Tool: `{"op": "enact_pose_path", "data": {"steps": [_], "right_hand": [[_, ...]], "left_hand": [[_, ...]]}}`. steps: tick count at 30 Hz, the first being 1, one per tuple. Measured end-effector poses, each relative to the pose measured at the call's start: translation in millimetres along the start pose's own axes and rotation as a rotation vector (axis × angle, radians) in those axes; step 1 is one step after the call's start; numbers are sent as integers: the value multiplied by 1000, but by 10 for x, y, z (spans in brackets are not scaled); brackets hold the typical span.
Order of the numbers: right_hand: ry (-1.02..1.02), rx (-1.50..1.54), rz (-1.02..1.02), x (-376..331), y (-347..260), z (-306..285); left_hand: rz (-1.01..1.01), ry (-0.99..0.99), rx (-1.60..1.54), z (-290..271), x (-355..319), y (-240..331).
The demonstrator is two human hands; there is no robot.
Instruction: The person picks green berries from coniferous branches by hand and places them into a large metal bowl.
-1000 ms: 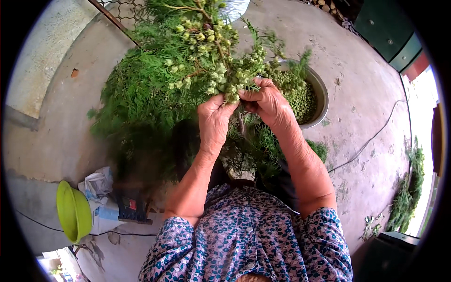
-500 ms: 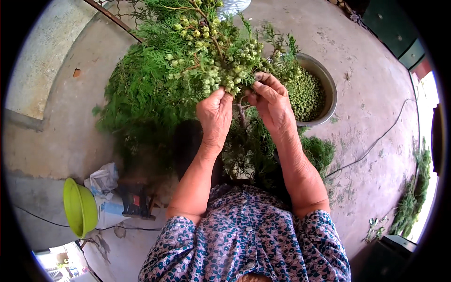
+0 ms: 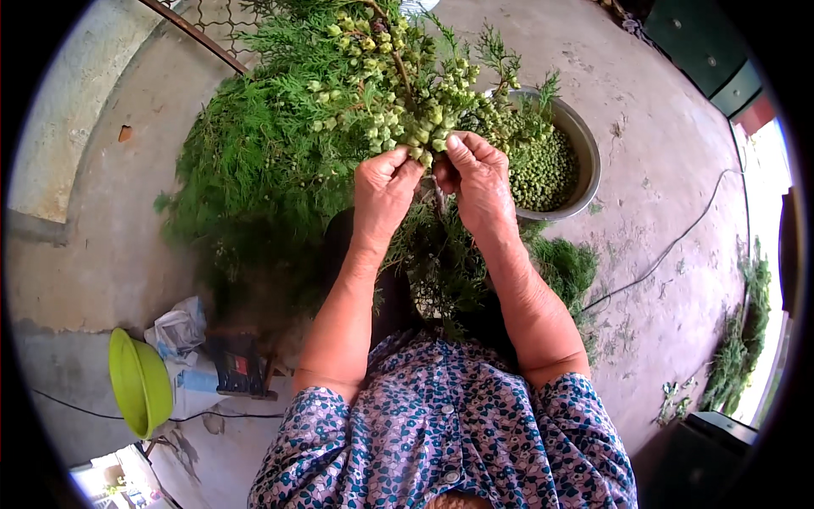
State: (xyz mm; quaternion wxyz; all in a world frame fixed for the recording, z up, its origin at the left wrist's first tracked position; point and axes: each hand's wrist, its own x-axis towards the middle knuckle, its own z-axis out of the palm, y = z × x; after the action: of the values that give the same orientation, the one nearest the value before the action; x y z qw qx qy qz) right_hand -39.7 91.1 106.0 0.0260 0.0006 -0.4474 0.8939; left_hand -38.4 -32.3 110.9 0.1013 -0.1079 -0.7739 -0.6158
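A leafy evergreen branch [image 3: 398,64] heavy with pale green cones lies before me, over a larger heap of green foliage [image 3: 229,153]. My left hand [image 3: 386,187] is closed, thumb and fingers pinching at a cluster of green cones [image 3: 421,136]. From the other side of that cluster, my right hand [image 3: 476,174] is closed too, its thumb pressed on a cone. Some of its fingers are hidden behind the cones. Just right of my right hand stands a round metal basin [image 3: 591,161] holding many picked green cones [image 3: 547,174]; sprigs overhang its left rim.
A lime-green plastic basin [image 3: 140,382] tilts at the lower left beside a crumpled white bag [image 3: 178,327]. A dark cable [image 3: 670,246] crosses the concrete floor at right. Cut greenery [image 3: 733,356] lies along the right edge, near a dark box [image 3: 708,450].
My right hand has come in from slightly to the right, its thumb now against the cone cluster. My left hand stays at the cluster. The whole view has shifted slightly.
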Motion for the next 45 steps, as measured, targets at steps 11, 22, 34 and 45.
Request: {"op": "enact_pose_path", "data": {"steps": [11,22,34,45], "right_hand": [[114,-145,24,129,204,-5],[52,258,93,-132,-4,-93],[-21,-262,-44,-156,153,-1],[-205,24,251,-75,79,-108]], "left_hand": [[-177,130,-524,2,-108,-191],[-276,222,-540,27,-152,-208],[-234,186,-511,66,-150,-71],[-564,48,-746,-77,-148,-146]]}}
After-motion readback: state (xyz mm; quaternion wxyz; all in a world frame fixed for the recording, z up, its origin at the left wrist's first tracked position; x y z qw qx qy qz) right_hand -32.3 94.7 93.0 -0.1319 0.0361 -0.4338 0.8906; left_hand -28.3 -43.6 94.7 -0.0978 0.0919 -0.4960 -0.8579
